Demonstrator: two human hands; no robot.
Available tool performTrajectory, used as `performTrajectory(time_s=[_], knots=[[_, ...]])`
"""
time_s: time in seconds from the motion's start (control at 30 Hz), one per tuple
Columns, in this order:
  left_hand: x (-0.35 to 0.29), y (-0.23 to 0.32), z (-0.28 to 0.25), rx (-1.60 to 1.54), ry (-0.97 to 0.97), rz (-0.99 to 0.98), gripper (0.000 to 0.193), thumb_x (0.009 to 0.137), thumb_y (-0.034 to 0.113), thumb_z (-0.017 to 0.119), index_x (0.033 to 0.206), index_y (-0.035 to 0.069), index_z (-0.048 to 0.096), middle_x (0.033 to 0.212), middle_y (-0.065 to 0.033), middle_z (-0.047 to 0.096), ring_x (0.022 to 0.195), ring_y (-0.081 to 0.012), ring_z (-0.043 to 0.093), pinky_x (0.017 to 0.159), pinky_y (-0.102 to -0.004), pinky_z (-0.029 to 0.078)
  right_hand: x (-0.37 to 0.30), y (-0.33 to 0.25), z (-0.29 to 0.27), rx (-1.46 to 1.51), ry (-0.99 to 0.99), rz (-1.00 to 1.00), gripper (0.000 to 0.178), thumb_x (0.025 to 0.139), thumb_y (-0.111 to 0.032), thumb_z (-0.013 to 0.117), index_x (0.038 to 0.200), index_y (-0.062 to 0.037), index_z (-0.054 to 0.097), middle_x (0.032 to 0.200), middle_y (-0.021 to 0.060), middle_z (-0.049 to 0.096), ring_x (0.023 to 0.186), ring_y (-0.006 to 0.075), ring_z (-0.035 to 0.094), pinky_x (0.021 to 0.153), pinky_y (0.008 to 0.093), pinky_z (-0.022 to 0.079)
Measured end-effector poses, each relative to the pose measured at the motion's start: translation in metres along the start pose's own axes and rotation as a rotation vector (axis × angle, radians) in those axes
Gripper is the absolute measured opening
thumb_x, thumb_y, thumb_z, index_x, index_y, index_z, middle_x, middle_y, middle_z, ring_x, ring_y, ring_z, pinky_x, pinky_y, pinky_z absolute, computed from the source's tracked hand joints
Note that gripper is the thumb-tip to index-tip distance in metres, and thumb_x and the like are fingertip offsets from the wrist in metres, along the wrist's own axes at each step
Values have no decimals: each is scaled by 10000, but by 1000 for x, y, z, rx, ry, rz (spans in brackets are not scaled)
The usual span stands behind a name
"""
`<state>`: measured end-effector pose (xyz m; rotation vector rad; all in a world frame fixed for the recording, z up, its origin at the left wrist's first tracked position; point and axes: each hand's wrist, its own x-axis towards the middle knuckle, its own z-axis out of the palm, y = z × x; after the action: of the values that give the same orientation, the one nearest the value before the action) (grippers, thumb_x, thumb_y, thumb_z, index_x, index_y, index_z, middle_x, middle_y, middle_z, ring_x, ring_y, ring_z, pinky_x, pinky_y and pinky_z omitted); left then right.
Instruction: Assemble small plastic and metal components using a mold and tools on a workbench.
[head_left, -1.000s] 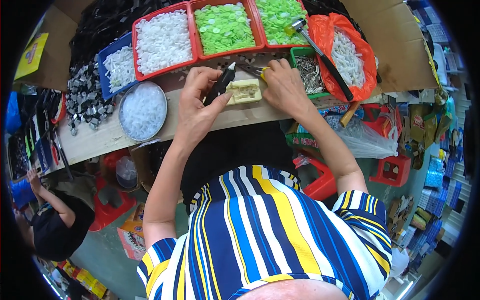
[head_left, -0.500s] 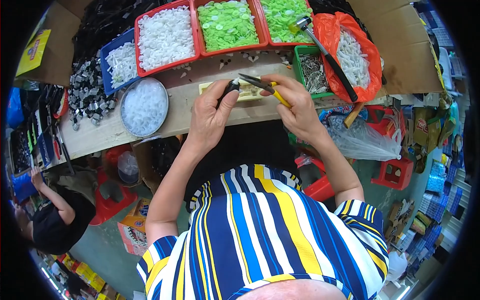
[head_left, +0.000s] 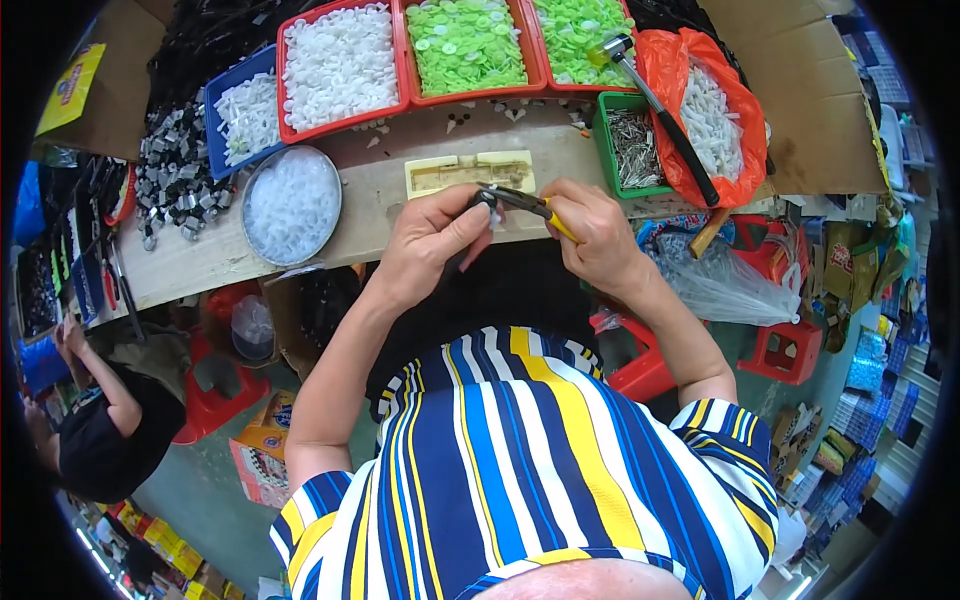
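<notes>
My left hand (head_left: 425,245) is closed on a small black plastic part (head_left: 484,198), pinched between thumb and fingers; a whitish bit shows beside it. In my right hand (head_left: 603,235) is a pair of pliers (head_left: 528,203) with yellow handles and dark jaws. The jaws reach across to the black part and appear to meet it at the left fingertips. Fingers partly cover the contact. Just beyond my hands, a cream-coloured block with recesses (head_left: 430,178) lies on the workbench (head_left: 370,215).
Red trays (head_left: 401,60) of white and green plastic pieces line the back. A blue tray (head_left: 215,130) and round metal dish (head_left: 337,222) stand left, beside loose metal-and-black parts (head_left: 175,165). At right are a green bin (head_left: 603,135), an orange bag (head_left: 655,60) and a hammer (head_left: 690,155).
The black part has turned and come slightly nearer to me. The pliers' jaws have moved from its white tip against the part, and more of the cream-coloured block shows.
</notes>
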<state>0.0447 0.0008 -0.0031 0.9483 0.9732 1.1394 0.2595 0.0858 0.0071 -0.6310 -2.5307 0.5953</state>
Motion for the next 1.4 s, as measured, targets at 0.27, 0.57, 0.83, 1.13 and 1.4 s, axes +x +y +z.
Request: performTrajectory(time_s=[0.27, 0.57, 0.83, 1.13, 1.4], knots=[[-5, -11, -6, -675, -400, -127, 365, 984, 351, 591, 1012, -13, 610, 682, -35, 554, 567, -101, 497, 524, -225, 392, 1, -10, -8, 119, -60, -28, 107, 693, 68, 584, 773, 12, 539, 937, 159, 616, 801, 347, 606, 722, 392, 466], [-7, 4, -3, 213, 65, 112, 238, 1003, 205, 586, 1085, -16, 624, 768, 8, 557, 679, -63, 482, 627, -217, 413, 0, -13, -15, -43, -63, -3, 291, 663, 65, 563, 952, 25, 563, 1210, 196, 561, 1106, 374, 550, 946, 475, 404], [-27, 3, -7, 490, 70, 108, 301, 981, 197, 618, 1180, -28, 627, 734, 15, 552, 674, -79, 496, 614, -250, 434, -14, -11, 6, -46, -98, -28, 160, 708, 17, 641, 851, -1, 570, 1040, 159, 584, 954, 351, 583, 822, 431, 433], [-104, -7, -87, 1253, -18, -309, 270, 881, 224, 680, 1005, -15, 676, 870, -233, 651, 878, -413, 630, 765, -483, 490, 7, 29, 6, -374, -101, 87, 250, 719, -78, 665, 962, -36, 624, 1151, 142, 543, 1118, 330, 509, 969, 487, 389], [-35, 70, -110, 1115, 238, 17, 140, 858, 118, 686, 901, -13, 709, 810, -198, 671, 759, -324, 668, 676, -395, 508, 15, 49, 21, -585, -177, 268, 286, 789, -95, 655, 1066, -52, 596, 1248, 108, 511, 1271, 292, 456, 1054, 627, 335]])
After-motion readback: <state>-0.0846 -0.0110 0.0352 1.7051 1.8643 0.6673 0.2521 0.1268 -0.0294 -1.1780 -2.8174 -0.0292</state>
